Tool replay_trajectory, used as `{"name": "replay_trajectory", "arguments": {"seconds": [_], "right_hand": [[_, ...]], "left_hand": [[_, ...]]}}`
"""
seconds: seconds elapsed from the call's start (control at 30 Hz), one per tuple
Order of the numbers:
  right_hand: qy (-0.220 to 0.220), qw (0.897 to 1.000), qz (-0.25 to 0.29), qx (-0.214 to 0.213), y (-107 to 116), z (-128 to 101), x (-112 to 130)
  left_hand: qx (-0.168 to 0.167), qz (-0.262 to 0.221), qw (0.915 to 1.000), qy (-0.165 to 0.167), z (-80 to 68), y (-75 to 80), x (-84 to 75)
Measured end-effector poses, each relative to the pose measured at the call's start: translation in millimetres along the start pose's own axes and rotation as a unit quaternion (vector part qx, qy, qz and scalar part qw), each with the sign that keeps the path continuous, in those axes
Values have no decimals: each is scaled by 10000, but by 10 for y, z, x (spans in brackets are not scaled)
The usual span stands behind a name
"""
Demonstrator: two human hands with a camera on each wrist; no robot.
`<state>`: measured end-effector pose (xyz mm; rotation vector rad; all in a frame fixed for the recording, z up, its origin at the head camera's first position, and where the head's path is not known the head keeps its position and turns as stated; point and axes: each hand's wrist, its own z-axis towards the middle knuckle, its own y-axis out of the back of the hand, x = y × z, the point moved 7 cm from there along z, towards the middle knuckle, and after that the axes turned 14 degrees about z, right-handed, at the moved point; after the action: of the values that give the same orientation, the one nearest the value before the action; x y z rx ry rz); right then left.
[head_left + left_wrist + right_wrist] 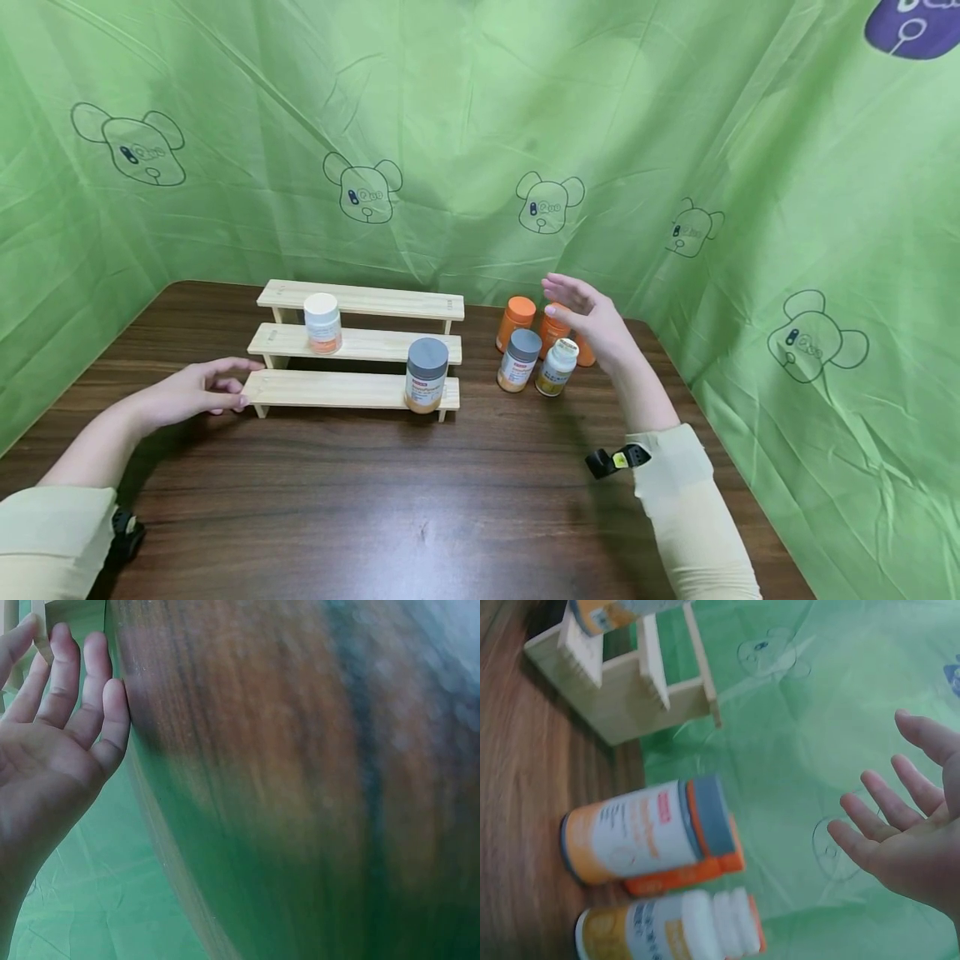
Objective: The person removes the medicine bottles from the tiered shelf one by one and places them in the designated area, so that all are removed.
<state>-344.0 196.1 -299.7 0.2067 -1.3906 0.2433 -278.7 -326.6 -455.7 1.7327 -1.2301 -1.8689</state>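
A three-tier wooden rack [337, 389] stands on the table's left side. My left hand [198, 390] pinches the left end of its lowest tier between thumb and fingers; the left wrist view shows the rack's edge there. A white bottle [322, 323] is on the middle tier. At the right end of the lowest tier stands a grey-lidded bottle [427, 375]. My right hand [592, 321] is raised over the bottle group, fingers extended, holding nothing. Below it are orange bottles [516, 323], another grey-lidded bottle [641, 832] and a white-capped bottle [667, 926].
The dark wooden table [420, 500] is backed and flanked by a green cloth [465, 100] printed with bear heads. Several bottles stand close together to the rack's right, the orange ones behind the other two.
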Motion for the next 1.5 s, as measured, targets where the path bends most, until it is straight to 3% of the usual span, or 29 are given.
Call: {"name": "replay_trajectory", "arguments": {"seconds": [0.93,1.23,1.5], "right_hand": [[494,9953,601,581,-980,45,361],[572,9938,674,667,-1298,89,371],[613,9907,691,1000,-1610,101,337]], "left_hand": [[-44,-60,9999,-86,21,4,-13],[-34,-56,10000,-31,8,-5,-3],[-18,-2,10000,-6,1,-6,7]]}}
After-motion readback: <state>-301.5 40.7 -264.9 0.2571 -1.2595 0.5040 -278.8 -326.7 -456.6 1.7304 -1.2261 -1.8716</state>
